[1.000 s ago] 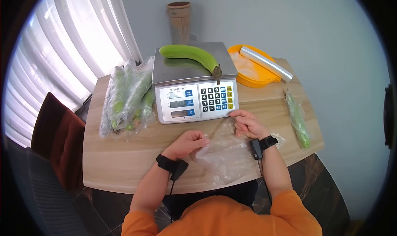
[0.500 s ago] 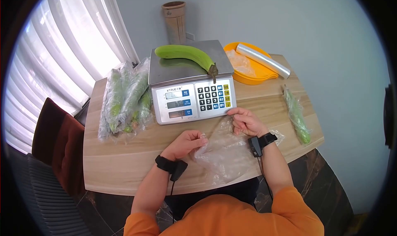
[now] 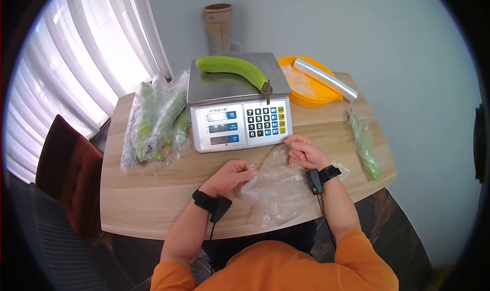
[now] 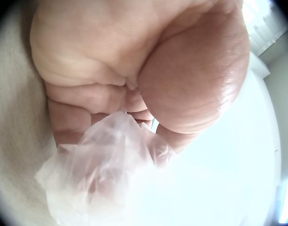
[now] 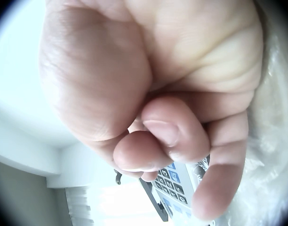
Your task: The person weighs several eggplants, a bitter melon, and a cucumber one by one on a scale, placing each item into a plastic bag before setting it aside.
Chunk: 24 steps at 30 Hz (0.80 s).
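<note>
My left hand [image 3: 232, 176] pinches the edge of a clear plastic bag [image 3: 275, 201] that lies crumpled over the table. In the left wrist view, the thin plastic [image 4: 106, 165] comes out from between the thumb and fingers. Close to the scale's lower right corner is my right hand [image 3: 305, 152], its index fingertip at the casing. Its other fingers hang loosely curled with nothing seen between them in the right wrist view, and the bag lies beneath. A long green eggplant [image 3: 229, 65] lies bare across the metal pan of the digital scale [image 3: 204, 93], its brown stem over the keypad side.
Several plastic-wrapped green vegetables [image 3: 153, 122] lie left of the scale. One wrapped green vegetable [image 3: 364, 145] lies at the right. A yellow basin [image 3: 314, 99] behind holds a plastic roll [image 3: 326, 79]. Beyond the table stands a brown vase [image 3: 218, 28]; a chair [image 3: 69, 168] is at left.
The head view shifts slightly and comes back. Both hands, the bag and the eggplant stay in place.
</note>
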Available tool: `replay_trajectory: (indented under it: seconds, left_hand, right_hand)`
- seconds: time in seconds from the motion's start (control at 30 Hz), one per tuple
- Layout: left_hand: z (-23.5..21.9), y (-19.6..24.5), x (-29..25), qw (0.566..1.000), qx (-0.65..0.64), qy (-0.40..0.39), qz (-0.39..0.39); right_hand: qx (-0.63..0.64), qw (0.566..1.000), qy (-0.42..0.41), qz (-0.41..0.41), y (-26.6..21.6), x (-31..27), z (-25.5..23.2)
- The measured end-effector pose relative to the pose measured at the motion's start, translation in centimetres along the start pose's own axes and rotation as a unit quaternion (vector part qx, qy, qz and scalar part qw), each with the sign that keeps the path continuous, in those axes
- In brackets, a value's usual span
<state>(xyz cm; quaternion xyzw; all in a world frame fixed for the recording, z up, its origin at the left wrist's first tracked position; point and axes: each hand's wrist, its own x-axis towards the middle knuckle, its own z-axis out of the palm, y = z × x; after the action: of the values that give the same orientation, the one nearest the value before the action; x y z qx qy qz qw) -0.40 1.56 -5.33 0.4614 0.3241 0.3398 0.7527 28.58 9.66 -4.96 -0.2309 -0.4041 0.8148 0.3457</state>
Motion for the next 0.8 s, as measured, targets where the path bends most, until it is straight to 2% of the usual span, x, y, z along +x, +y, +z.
replay_trajectory:
  seconds: [0.13,0.23,0.3,0.33,0.37,0.47,0.57,0.73,0.8]
  left_hand:
    - [0.5,0.4,0.0,1.000,0.002,0.009,-0.001]
    - [0.3,0.2,0.1,1.000,0.008,0.006,0.019]
    - [0.0,0.1,0.0,1.000,0.013,0.001,0.012]
    - [-0.1,0.1,0.0,1.000,0.016,-0.003,0.007]
    - [-0.1,-0.1,0.2,1.000,0.013,0.000,0.013]
    - [0.3,-0.1,0.2,1.000,0.016,0.004,0.026]
    - [0.3,0.7,-0.2,0.999,0.032,-0.005,0.022]
    - [0.3,1.3,-0.7,0.999,0.038,-0.003,-0.005]
    - [-0.1,0.4,-0.2,0.999,0.024,-0.010,0.021]
  right_hand:
    - [-0.077,0.996,0.002,0.044,-1.6,0.0,0.0]
    - [-0.165,0.984,-0.031,0.061,-5.7,-0.4,3.2]
    - [-0.206,0.978,0.014,-0.024,-8.4,0.8,4.3]
    - [-0.208,0.971,0.082,-0.083,-9.7,1.8,5.3]
    - [-0.209,0.956,0.149,-0.143,-10.7,3.0,6.1]
    - [-0.324,0.886,0.281,-0.177,-13.0,6.5,7.5]
    - [-0.529,0.782,0.256,-0.208,-13.6,10.7,8.1]
    - [-0.670,0.691,0.246,-0.114,-14.9,15.8,10.0]
    - [-0.721,0.646,0.243,-0.069,-14.6,16.7,11.6]
